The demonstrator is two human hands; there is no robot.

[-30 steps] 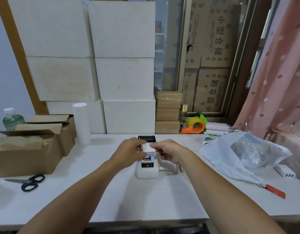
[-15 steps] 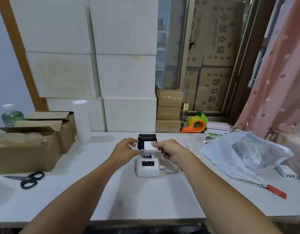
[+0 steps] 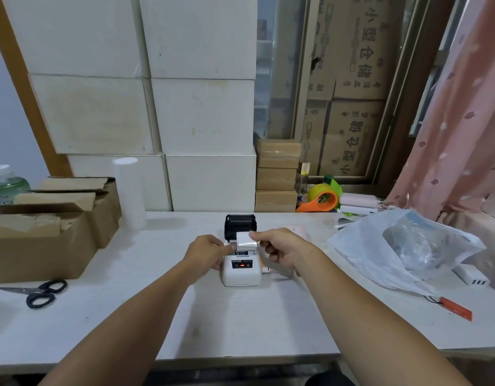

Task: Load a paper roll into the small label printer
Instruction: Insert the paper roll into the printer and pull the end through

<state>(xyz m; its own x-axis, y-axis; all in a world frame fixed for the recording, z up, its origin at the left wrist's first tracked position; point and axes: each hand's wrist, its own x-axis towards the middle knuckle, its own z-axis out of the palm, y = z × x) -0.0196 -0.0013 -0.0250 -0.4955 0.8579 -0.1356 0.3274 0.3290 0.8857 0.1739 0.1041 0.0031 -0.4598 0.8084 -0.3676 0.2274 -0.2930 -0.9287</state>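
The small white label printer stands mid-table with its black lid swung open toward the back. Just above its open compartment I hold a small white paper roll. My right hand pinches the roll's right end between thumb and forefinger. My left hand touches the roll's left end with its fingertips and rests against the printer's left side. The inside of the compartment is mostly hidden by the roll and my fingers.
Open cardboard boxes and black scissors lie to the left, with a tall white roll stack behind them. A white plastic bag and an orange tag lie right. An orange tape dispenser stands at the back.
Both hands have lifted slightly and shifted toward the back, and the paper roll now shows more fully above the open printer. The printer has stayed put.
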